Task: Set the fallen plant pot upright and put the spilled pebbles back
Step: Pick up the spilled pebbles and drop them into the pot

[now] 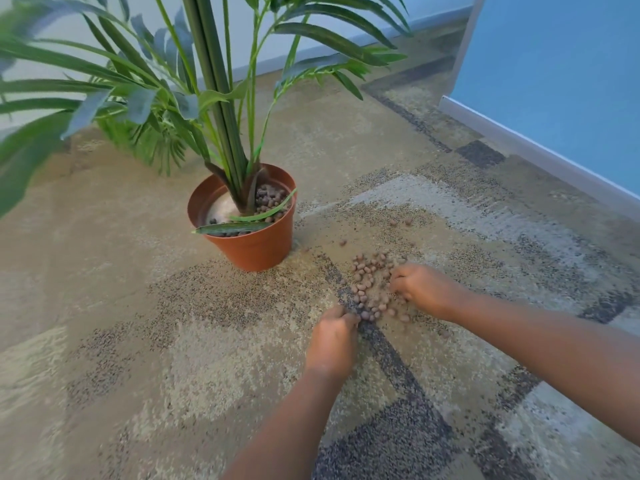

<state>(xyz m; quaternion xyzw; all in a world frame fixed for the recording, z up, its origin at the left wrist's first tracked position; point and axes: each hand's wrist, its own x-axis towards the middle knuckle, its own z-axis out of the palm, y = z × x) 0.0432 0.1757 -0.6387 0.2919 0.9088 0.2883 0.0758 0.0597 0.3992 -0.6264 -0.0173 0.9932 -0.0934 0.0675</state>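
Plant pot (247,237): terracotta-coloured plastic, tapered, standing upright on the carpet. Holds a tall green palm-like plant with thick stems rising from the centre; two loose leaf blades lie across the front rim. Inside, brown pebbles cover the right and front part; the left shows a bare pale surface.

Spilled pebbles (372,289): small, rounded, reddish-brown, lying in a loose pile on the carpet just right of and in front of the pot. A few strays lie apart, further back toward the wall side, near the pot's right edge.
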